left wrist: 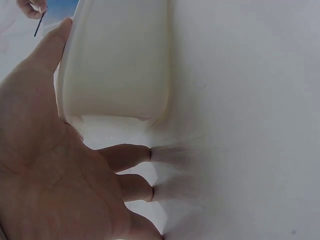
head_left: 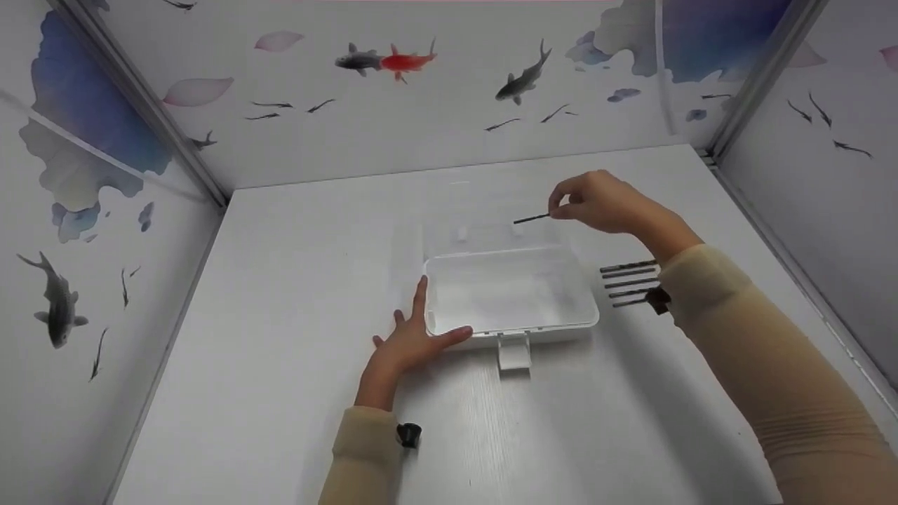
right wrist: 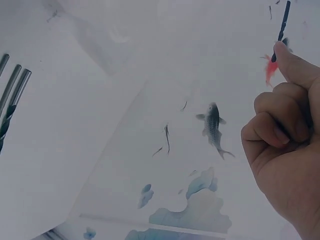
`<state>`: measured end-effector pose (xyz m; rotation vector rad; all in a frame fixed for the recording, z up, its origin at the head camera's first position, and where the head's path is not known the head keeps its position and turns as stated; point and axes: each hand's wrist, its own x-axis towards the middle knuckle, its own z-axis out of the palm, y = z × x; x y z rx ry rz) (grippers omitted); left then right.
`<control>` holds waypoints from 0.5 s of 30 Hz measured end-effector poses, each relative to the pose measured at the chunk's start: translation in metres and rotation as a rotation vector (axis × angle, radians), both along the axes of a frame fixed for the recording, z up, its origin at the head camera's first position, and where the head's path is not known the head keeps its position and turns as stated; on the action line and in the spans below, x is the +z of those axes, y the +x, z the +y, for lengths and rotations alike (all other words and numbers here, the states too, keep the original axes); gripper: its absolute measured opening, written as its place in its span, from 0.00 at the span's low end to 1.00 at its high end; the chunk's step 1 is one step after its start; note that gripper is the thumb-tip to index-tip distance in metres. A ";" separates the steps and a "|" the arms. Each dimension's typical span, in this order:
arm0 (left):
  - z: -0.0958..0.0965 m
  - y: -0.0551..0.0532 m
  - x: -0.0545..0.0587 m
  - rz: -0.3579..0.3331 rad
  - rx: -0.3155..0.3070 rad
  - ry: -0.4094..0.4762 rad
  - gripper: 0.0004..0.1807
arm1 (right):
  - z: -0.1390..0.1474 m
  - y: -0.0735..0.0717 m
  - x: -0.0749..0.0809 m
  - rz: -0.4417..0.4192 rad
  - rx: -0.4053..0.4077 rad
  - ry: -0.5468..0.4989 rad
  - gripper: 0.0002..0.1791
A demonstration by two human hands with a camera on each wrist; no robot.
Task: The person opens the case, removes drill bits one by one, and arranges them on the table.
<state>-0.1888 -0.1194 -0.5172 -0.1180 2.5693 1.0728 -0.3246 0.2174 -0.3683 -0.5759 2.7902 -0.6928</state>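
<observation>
My right hand (head_left: 596, 200) pinches a thin dark drill bit (head_left: 531, 219) between thumb and fingertips, above the back of a white plastic box (head_left: 512, 330). In the right wrist view, the twisted flutes of the held drill bit (right wrist: 285, 17) show, and the other fingers are curled in. My left hand (head_left: 407, 344) is spread at the box's front left corner, thumb on the front rim and index finger along the left side. The left wrist view shows its other fingertips touching the table. Behind the box lies its clear lid (head_left: 484, 235), folded back.
Several drill bits (head_left: 628, 284) lie in a row on the white table (head_left: 280, 315) right of the box, partly hidden by the right forearm. A white latch (head_left: 514, 354) hangs from the box front. Panels printed with fish (head_left: 523, 77) enclose the table's back and sides.
</observation>
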 end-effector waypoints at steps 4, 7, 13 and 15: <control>0.000 0.000 0.002 0.003 -0.004 0.002 0.73 | 0.010 0.009 -0.004 0.002 -0.008 -0.014 0.09; -0.001 0.001 0.002 0.004 -0.004 0.003 0.73 | 0.016 0.016 -0.006 -0.001 -0.013 -0.018 0.09; 0.000 0.001 0.002 0.001 -0.006 0.001 0.74 | 0.030 0.030 -0.012 0.006 -0.023 -0.022 0.08; 0.000 0.000 0.003 -0.001 -0.010 -0.001 0.74 | 0.034 0.034 -0.013 0.005 -0.030 -0.013 0.08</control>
